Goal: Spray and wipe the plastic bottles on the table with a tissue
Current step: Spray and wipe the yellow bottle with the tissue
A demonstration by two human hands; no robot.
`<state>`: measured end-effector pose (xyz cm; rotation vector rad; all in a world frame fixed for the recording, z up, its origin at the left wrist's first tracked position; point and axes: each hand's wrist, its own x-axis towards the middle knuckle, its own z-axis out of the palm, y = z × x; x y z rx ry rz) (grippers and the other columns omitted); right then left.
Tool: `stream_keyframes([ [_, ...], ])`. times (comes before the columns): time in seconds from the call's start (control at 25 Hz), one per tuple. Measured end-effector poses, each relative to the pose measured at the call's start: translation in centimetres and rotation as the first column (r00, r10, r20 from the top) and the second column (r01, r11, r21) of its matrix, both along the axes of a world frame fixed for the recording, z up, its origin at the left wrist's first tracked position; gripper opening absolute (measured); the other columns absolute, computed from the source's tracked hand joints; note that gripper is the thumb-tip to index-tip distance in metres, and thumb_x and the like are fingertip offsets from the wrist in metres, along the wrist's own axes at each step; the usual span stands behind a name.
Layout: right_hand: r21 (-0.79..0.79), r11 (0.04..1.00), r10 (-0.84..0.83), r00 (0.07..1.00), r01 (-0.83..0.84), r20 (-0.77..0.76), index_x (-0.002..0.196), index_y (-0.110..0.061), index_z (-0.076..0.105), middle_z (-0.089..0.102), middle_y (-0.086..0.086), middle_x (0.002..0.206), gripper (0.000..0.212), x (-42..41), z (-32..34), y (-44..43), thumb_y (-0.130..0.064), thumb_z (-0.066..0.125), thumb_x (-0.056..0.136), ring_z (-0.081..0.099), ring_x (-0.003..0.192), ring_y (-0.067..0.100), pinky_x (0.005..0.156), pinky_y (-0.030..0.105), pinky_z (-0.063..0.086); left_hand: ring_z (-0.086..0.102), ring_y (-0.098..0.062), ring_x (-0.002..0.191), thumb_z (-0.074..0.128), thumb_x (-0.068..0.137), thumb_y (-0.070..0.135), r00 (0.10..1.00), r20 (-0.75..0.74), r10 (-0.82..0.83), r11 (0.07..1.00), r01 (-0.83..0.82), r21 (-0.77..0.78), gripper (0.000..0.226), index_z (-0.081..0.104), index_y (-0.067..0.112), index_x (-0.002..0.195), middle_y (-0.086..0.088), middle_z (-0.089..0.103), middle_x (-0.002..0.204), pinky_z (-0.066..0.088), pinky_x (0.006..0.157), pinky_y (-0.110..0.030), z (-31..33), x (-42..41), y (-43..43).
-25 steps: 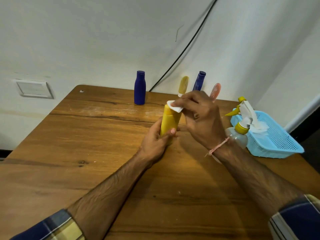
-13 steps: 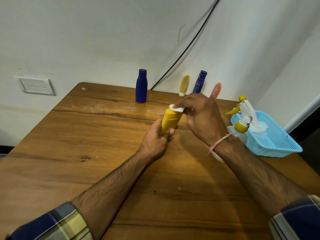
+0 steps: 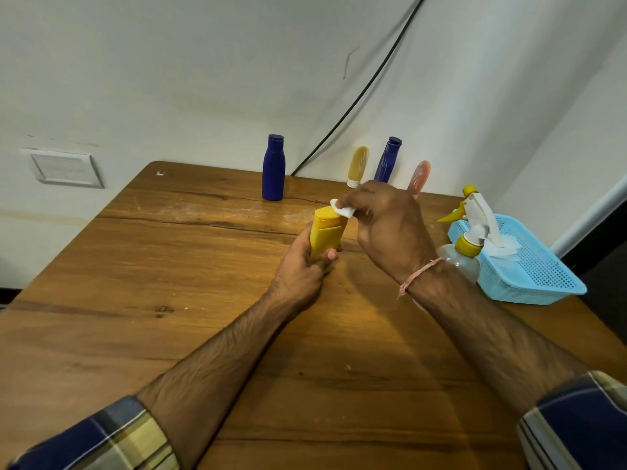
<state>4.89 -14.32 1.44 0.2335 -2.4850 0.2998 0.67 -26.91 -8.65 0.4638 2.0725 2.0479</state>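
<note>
Head view, left hand (image 3: 300,269) gripping yellow bottle (image 3: 324,237), fingers curled round its base, at centre of surface (image 3: 169,266); right hand (image 3: 390,228) fingers pinching tissue (image 3: 344,209) at its cap; spray bottle (image 3: 464,247) at 3 o'clock, beside basket (image 3: 543,286)

Left hand (image 3: 305,262) curled round the lower half of the yellow bottle (image 3: 325,232), thumb across its front, holding it tilted. Right hand (image 3: 386,228) just beside it, fingers (image 3: 356,200) pinching a white tissue (image 3: 342,209) against the bottle's cap. Both forearms bare, extended forward over the bench (image 3: 169,266).
</note>
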Motion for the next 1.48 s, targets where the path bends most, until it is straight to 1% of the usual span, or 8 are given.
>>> stream_keyframes([
  [0.16,0.122,0.981,0.146,0.989,-0.150,0.036,0.106,-0.005,0.075,0.074,0.015,0.108,0.028,0.8,0.4,-0.2,0.002,0.076,0.080,0.067,0.103,0.032,0.090,0.045,0.055,0.062,-0.014,0.120,0.060,0.099,0.011,1.000,0.000,-0.017,1.000,0.017,-0.002,0.060,0.038,0.027,0.153,0.004,0.063,0.131,0.049,0.106,-0.055,0.5,0.1,0.1],
  [0.32,0.028,0.999,-0.019,0.998,0.017,0.055,0.112,-0.008,0.075,0.073,0.013,0.114,0.030,0.1,1.1,-0.1,0.003,0.071,0.084,0.067,0.107,0.030,0.097,0.042,0.052,0.060,-0.021,0.124,0.063,0.098,0.019,1.000,-0.005,-0.004,1.000,0.004,-0.011,0.057,0.041,0.028,0.150,0.002,0.064,0.132,0.048,0.106,-0.058,0.2,-0.1,0.1],
  [0.48,0.148,0.971,0.172,0.979,-0.187,0.106,0.107,-0.006,0.076,0.075,0.015,0.107,0.031,0.8,1.1,-1.6,0.002,0.079,0.077,0.068,0.103,0.032,0.090,0.046,0.056,0.063,-0.013,0.117,0.060,0.099,0.014,1.000,0.006,-0.009,1.000,0.008,0.008,0.048,0.048,0.025,0.144,0.008,0.067,0.123,0.051,0.104,-0.053,0.2,-0.2,0.1],
  [0.68,0.047,0.998,-0.044,0.987,0.037,0.157,0.120,-0.012,0.071,0.071,0.011,0.120,0.033,-0.3,1.7,-0.3,-0.003,0.069,0.089,0.063,0.113,0.028,0.102,0.041,0.049,0.063,-0.020,0.118,0.063,0.098,0.020,1.000,0.006,0.002,1.000,-0.002,0.009,0.051,0.046,0.027,0.145,0.005,0.069,0.122,0.050,0.103,-0.056,0.0,-0.3,0.2],
  [0.84,0.119,0.979,0.149,0.977,-0.168,0.155,0.113,-0.006,0.073,0.072,0.015,0.114,0.030,0.6,1.6,-1.8,-0.002,0.074,0.083,0.064,0.112,0.031,0.098,0.045,0.052,0.064,-0.013,0.117,0.061,0.099,0.014,1.000,0.029,-0.009,0.999,0.008,0.036,0.050,0.047,0.024,0.146,0.005,0.066,0.127,0.051,0.104,-0.052,0.0,-0.4,0.1],
  [1.0,0.050,0.998,-0.045,0.984,0.036,0.174,0.121,-0.011,0.070,0.070,0.011,0.122,0.032,-0.5,2.0,0.1,-0.004,0.067,0.090,0.063,0.114,0.029,0.105,0.042,0.047,0.061,-0.022,0.121,0.064,0.096,0.023,1.000,0.018,-0.004,1.000,0.003,0.020,0.053,0.045,0.028,0.146,0.001,0.065,0.129,0.050,0.104,-0.057,0.1,-0.5,0.2],
  [1.2,0.141,0.978,0.128,0.978,-0.152,0.167,0.114,-0.009,0.073,0.072,0.013,0.115,0.030,0.3,1.6,-1.6,-0.002,0.073,0.085,0.064,0.111,0.030,0.096,0.046,0.053,0.065,-0.014,0.116,0.061,0.098,0.014,1.000,0.024,-0.018,0.999,0.017,0.030,0.048,0.048,0.025,0.143,0.007,0.069,0.120,0.051,0.104,-0.054,0.1,-0.5,0.1],
  [1.48,0.155,0.988,-0.012,0.980,-0.020,0.198,0.121,-0.012,0.070,0.069,0.010,0.122,0.033,-0.7,1.8,-1.0,-0.006,0.069,0.089,0.062,0.115,0.029,0.103,0.045,0.049,0.065,-0.016,0.114,0.061,0.099,0.015,0.999,0.036,-0.022,0.999,0.020,0.045,0.048,0.047,0.024,0.143,0.005,0.069,0.119,0.051,0.104,-0.053,0.1,-0.6,0.2],
])
